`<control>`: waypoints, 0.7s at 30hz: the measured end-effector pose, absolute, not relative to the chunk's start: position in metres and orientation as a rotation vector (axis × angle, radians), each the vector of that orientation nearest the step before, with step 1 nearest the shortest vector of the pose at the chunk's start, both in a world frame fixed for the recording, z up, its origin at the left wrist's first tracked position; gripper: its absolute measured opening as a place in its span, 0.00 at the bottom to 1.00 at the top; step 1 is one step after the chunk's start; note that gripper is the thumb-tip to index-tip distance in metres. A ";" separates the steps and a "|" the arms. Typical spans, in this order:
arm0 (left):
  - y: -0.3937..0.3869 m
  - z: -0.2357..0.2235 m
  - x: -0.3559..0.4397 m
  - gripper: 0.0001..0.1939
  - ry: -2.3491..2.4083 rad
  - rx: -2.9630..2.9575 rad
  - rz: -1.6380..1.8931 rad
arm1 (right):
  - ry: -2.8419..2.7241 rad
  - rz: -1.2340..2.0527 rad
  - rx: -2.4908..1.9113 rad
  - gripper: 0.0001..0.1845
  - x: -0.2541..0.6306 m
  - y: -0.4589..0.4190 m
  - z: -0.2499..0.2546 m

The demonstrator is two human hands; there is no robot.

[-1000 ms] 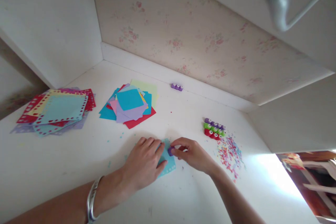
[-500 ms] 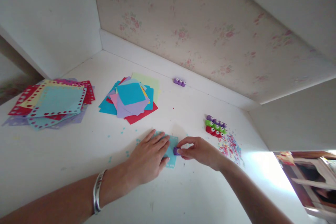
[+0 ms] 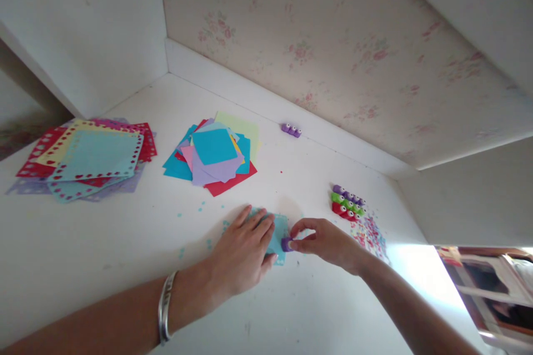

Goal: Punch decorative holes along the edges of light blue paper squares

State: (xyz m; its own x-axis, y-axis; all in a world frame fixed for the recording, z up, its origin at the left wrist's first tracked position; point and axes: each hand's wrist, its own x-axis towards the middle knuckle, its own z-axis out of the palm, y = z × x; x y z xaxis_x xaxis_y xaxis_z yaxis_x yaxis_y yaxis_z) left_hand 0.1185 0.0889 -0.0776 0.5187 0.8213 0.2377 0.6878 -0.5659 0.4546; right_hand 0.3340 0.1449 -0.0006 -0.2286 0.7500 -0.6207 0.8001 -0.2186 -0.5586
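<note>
My left hand (image 3: 245, 252) lies flat with fingers spread over a light blue paper sheet (image 3: 278, 239), pressing it to the white table. Small holes show along parts of the sheet's edge. My right hand (image 3: 327, 241) has its thumb and index finger around a small purple paper punch (image 3: 286, 244), which sits at the sheet's right edge. Light blue cut-out bits (image 3: 209, 244) are scattered left of my left hand.
A pile of plain coloured paper (image 3: 214, 147) lies behind my left hand. Further left is a stack of sheets with punched borders (image 3: 97, 155). Rows of paper punches (image 3: 347, 202) stand right, beside heaped confetti (image 3: 370, 236). More purple punches (image 3: 291, 130) sit by the wall.
The whole view has shifted slightly, so most things appear a little further right. Both hands stay at the sheet, and the punch remains at its right edge.
</note>
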 end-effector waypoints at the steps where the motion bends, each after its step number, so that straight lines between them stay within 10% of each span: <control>1: 0.089 -0.077 0.118 0.25 1.258 2.460 0.621 | 1.924 -1.466 1.907 0.13 0.334 0.145 -0.001; 21: 0.094 -0.077 0.115 0.25 1.298 2.443 0.612 | 1.865 -1.496 1.870 0.11 0.335 0.144 -0.001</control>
State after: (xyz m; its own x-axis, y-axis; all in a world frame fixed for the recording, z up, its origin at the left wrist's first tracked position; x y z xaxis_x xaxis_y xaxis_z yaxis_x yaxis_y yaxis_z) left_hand 0.1154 0.0944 -0.0765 0.4989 0.8370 0.2249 0.7062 -0.5430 0.4544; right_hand 0.3355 0.1437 -0.0014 -0.2374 0.7024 -0.6710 0.8072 -0.2417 -0.5386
